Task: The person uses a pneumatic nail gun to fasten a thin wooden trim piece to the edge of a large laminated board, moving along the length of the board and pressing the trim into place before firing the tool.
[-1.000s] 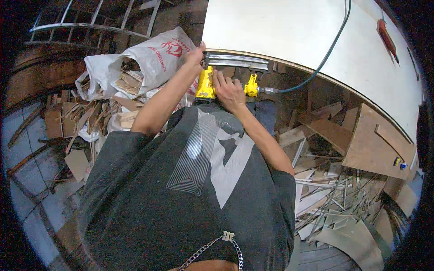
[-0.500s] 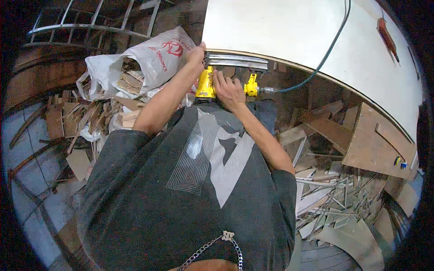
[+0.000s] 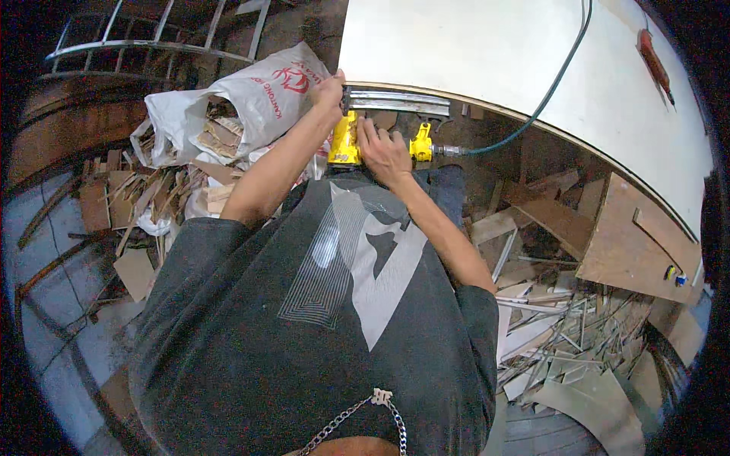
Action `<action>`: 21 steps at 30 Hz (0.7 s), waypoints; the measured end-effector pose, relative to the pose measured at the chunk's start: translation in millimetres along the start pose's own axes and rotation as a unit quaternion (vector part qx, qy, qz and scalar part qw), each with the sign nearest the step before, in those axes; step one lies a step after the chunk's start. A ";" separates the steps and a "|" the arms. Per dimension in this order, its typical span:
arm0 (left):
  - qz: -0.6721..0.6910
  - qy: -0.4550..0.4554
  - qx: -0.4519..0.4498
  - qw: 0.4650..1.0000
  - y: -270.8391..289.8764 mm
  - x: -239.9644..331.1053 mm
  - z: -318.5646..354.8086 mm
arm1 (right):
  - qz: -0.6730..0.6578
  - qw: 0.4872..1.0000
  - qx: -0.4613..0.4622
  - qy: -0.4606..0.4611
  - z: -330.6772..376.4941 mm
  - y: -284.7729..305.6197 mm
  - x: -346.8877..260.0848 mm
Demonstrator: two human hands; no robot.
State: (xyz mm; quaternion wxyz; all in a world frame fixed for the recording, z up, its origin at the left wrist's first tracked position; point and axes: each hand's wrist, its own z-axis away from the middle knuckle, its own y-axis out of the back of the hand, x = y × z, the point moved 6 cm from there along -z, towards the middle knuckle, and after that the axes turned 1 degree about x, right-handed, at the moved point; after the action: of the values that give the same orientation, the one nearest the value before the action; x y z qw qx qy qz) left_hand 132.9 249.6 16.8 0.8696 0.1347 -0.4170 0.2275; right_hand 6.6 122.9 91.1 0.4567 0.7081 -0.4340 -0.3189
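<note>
Left of yellow nail gun, white sack holding wood scraps

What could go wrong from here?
- The left hand is at the white board's corner, close to the yellow tool in the right hand; a slip could hurt fingers.
- The hose runs across the board and might snag.
- Scraps lie around; tripping is possible.

The tool is bright yellow, its hose blue-green. The board is plain white; the sack, white printed with red. The shirt is charcoal — with a pale grey shape and fine nested lines — and the chain silver.
</note>
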 end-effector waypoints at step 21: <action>-0.006 0.059 -0.066 0.996 3.8 -0.8 -0.9 | -0.008 0.999 -0.018 -0.027 -3.8 -1.8 3.9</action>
State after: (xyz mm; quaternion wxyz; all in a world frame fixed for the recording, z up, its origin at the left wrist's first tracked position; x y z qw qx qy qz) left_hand 131.1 253.0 15.8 0.9010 0.0663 -0.3783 0.2016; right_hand 12.0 121.2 90.7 0.4548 0.6943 -0.4344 -0.3499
